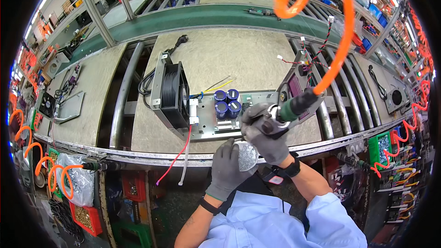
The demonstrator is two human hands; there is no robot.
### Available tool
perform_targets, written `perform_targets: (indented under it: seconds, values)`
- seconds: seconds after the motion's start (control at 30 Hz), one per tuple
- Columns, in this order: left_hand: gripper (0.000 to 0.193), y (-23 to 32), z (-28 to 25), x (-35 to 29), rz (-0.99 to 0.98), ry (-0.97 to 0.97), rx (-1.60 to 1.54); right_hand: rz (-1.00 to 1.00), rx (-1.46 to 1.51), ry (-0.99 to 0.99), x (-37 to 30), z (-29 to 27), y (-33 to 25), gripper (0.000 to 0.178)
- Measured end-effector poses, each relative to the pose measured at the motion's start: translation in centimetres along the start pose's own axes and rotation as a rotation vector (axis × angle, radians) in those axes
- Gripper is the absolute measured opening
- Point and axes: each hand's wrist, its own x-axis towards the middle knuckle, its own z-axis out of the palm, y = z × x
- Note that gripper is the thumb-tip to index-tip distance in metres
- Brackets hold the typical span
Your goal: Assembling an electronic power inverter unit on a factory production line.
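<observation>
Nearest the camera: the orange hose (pixel 347 27), coiled at the top and running down to the driver (pixel 294 108), whose upper end is black and green.

Right hand (pixel 268 141): grey glove, fingers curled round the driver's body, just right of the cup (pixel 248 155). Cannot tell whether the fingertips also pinch a small piece; knuckles and driver block the view. Driver tip likewise hidden.

Left hand (pixel 226 167): grey glove, fingers bent round the left side of the cup, gripping it at the bench's near edge. Cup is white, mouth up, with many small silvery pieces inside, probably screws.

Chassis (pixel 204 126): lies on the board (pixel 220 55), just beyond the hands. Fan (pixel 177 94) upright at its left end; four blue capacitors (pixel 228 102) near the middle; panel (pixel 301 85) upright at the right end, partly behind the driver. Red wire (pixel 188 140) and white wire (pixel 186 160) hang over the near edge, ends loose.

Step in hand (judgement): taking screws from the cup with the driver at the ready, for fastening on the chassis.

Next move, as judged, calls for a level cup, the driver lifted past its rim and held square over a hole, well apart from capacitors and wires.
</observation>
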Motion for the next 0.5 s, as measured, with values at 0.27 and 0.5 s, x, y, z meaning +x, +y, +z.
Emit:
perform_targets:
  seconds: [0.27,0.5]
  values:
    - [0.08,0.1,0.1,-0.2,-0.022,-0.017,0.007,-0.145,-0.295,0.209,0.7,2.1,0.9,0.022]
    - [0.069,0.1,0.3,-0.1,-0.05,-0.008,-0.053,-0.139,-0.376,0.053,0.9,0.4,1.8,0.036]
